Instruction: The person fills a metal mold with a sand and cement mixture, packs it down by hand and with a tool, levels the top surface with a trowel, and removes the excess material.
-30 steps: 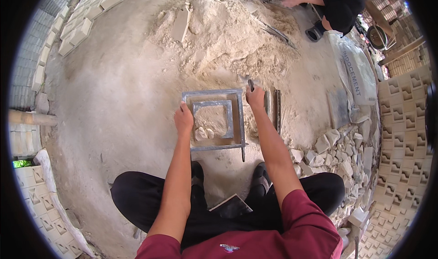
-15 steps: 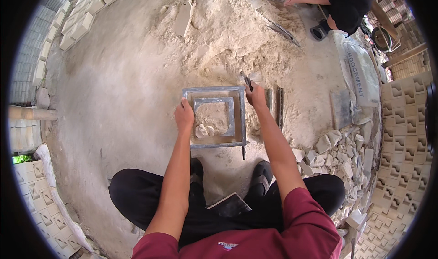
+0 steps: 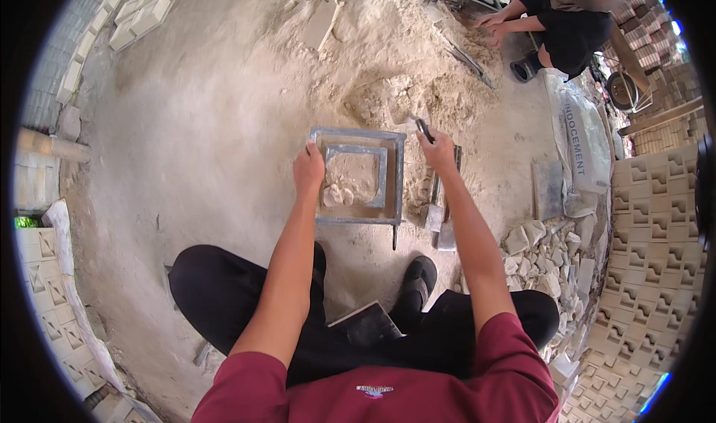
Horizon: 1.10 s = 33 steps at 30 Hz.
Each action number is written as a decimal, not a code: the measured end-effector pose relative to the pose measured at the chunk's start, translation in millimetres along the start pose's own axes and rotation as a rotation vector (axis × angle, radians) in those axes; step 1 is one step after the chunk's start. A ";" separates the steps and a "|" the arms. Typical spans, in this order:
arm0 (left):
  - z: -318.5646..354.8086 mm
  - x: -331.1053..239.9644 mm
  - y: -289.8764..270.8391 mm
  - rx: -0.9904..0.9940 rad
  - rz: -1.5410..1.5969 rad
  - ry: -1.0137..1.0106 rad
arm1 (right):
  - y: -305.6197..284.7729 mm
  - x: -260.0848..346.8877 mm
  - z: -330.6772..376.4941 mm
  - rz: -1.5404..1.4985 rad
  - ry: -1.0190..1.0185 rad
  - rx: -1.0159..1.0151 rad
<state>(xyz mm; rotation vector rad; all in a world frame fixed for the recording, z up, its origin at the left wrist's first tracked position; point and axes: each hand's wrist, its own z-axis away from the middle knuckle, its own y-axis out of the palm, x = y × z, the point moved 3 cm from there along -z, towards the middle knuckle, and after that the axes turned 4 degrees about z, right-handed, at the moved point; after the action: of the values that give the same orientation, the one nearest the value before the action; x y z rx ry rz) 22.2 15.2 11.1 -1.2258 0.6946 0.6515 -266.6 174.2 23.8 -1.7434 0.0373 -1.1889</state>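
A square metal mould frame lies on the dusty ground in front of me, with a smaller square frame inside it and pale lumps of mortar in the middle. My left hand rests on the mould's left rim, fingers closed over it. My right hand hovers by the mould's upper right corner, gripping a small dark-handled tool that points up toward the sand pile.
A heap of pale sand rises behind the mould. Trowels lie right of it. Broken block pieces and stacked patterned blocks fill the right side. Another person crouches at the top right beside a grey sack.
Both hands stay at the mould. My right hand has shifted slightly right and up with the tool, off the mould's corner toward the sand.
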 end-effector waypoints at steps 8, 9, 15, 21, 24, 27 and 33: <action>-5.6 22.5 6.2 0.112 0.163 -0.004 | -70.7 61.3 73.6 0.030 -0.170 0.066; -2.3 26.8 7.0 0.146 0.187 -0.015 | -74.0 64.9 85.2 0.034 -0.168 0.063; 13.9 54.9 -0.7 0.163 0.200 0.000 | -56.4 91.2 152.1 0.138 -0.301 0.170; 36.5 45.8 -14.2 0.208 0.137 0.016 | -41.7 99.0 177.4 0.110 -0.258 0.298; 34.4 53.5 -21.2 0.227 0.130 0.004 | -36.0 110.6 186.7 0.040 -0.325 0.175; 40.7 52.4 -18.9 0.196 0.187 -0.013 | -41.3 113.0 189.2 0.145 -0.317 0.303; 40.9 52.9 -23.3 0.115 0.200 0.018 | -48.1 109.3 192.3 0.104 -0.281 0.248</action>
<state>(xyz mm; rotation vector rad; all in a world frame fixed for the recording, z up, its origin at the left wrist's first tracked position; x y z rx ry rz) 78.4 53.9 -7.8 -1.0659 0.8660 0.7556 -93.7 277.0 127.5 -1.6509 -0.1783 -0.8273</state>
